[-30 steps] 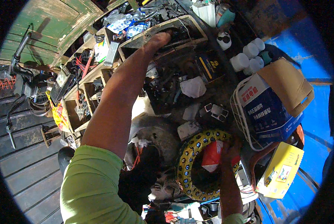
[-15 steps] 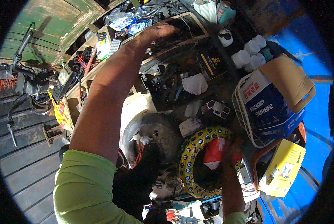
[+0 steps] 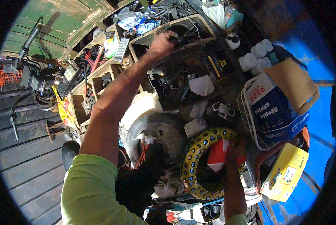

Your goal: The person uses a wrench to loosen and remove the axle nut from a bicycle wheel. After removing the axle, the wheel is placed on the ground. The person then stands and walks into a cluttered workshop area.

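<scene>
The left hand (image 3: 163, 42) reaches far up into a wooden box (image 3: 198, 23) full of dark parts. Its fingers are curled around something dark there, but I cannot tell what. The right hand (image 3: 233, 152) is low down, with its fingers closed on a red packet (image 3: 217, 155). The packet sits inside a yellow ring (image 3: 192, 157) with blue dots, near a big blue box (image 3: 275, 108).

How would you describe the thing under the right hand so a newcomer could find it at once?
Start at the big blue and white box on the right of the cluttered bench. Just below and left of it lies a yellow ring with dark spots, and the right hand rests on a red packet in its opening. Nothing else nearby is red and flat.
</scene>
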{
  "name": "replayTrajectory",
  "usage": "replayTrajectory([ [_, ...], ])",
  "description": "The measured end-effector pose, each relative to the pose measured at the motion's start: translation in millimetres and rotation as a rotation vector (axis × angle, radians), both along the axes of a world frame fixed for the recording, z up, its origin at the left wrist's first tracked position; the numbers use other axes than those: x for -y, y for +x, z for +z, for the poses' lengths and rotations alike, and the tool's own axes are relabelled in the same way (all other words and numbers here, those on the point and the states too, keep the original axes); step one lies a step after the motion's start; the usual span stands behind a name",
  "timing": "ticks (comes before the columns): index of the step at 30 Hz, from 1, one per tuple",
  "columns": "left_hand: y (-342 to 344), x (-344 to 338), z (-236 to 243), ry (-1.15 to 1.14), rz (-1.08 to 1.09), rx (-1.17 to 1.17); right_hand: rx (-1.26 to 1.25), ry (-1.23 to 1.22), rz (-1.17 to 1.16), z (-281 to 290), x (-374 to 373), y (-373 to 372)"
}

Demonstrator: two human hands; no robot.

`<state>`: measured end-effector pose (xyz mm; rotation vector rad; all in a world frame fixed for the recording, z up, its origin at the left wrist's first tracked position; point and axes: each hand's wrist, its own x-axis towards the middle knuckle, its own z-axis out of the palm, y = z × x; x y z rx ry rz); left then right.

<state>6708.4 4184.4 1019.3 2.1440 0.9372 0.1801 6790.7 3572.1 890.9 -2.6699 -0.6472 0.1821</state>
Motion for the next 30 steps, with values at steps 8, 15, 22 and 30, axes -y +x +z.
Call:
replayTrajectory([
  [8, -2, 71, -46, 0.659, 0.075, 0.254, -0.120, 0.103, 0.048, 26, -19, 1],
  [15, 7, 86, -29, 0.622, 0.073, 0.137, 0.092, -0.147, -0.004, -49, 34, 17],
  [22, 0, 84, -32, 0.600, 0.076, 0.213, -0.038, -0.016, 0.007, 57, -35, -6],
  [30, 22, 9, -15, 0.261, 0.136, -0.079, 0.174, -0.060, 0.000, -5, 9, 7],
])
